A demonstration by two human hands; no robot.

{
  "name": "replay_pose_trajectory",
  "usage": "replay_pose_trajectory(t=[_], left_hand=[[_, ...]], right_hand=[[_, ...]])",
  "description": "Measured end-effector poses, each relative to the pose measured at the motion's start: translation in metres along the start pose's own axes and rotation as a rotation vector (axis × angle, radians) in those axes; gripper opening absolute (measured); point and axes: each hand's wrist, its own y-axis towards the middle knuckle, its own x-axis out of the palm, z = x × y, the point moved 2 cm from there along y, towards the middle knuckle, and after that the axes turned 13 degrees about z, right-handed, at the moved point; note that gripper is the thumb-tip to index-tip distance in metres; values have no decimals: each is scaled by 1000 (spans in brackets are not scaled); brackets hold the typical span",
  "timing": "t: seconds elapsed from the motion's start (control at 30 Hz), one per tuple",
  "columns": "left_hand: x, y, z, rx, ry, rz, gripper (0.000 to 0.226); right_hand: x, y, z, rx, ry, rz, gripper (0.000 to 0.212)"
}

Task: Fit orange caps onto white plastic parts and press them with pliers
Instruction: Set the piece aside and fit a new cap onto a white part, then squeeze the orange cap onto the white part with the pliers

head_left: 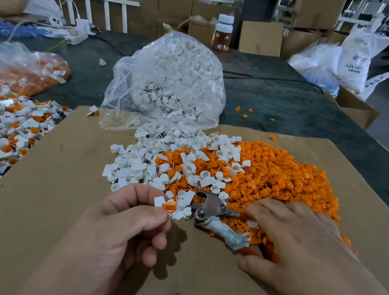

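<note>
The left hand (130, 215) pinches one white part (161, 202) between thumb and forefinger, an orange cap (169, 206) seated in it, held just above the cardboard sheet (60, 179) at the near edge of the table (293, 103). Just beside it lie the pliers (210, 208), metal head toward the left hand, jaws apart. Their handles run under the right hand (300, 235), which is laid over them with fingers stretched and thumb below - whether it grips them I cannot tell. That hand rests on the heap of loose orange caps (284, 174), right of the loose white parts (142, 162) spilling from a clear bag (168, 77). Capped pieces (0, 131) pile up at the left edge.
</note>
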Motion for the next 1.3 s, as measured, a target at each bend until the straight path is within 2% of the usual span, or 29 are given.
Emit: replay_pose_trajectory(t=[0.13, 0.3, 0.47, 0.53, 0.6, 0.77, 0.87, 1.0, 1.2, 1.3], left_hand=[[0, -1, -1, -9, 6, 3, 10], [2, 0, -2, -19, 14, 22, 11], [3, -1, 1, -4, -4, 17, 11], [2, -1, 2, 16, -26, 17, 11], [1, -2, 4, 39, -45, 17, 12], [2, -3, 5, 107, -67, 14, 15], [1, -2, 5, 156, -69, 10, 17], [0, -1, 2, 214, -60, 6, 15], [-8, 3, -3, 353, 52, -34, 40], [-12, 7, -6, 421, 59, -28, 37]], right_hand=[[3, 2, -6, -8, 25, 39, 64], [5, 5, -14, 92, -60, 137, 53], [0, 7, -13, 108, 2, 223, 54], [-5, 4, -15, 121, 99, 355, 53], [-9, 1, -17, 114, 123, 407, 52], [-13, -3, -25, -9, 72, 411, 40], [-17, -4, -25, -54, 161, 419, 47], [-19, -5, -27, -109, 207, 349, 52], [-20, -7, -29, -143, 232, 347, 51], [-20, -6, -29, -164, 231, 341, 47]])
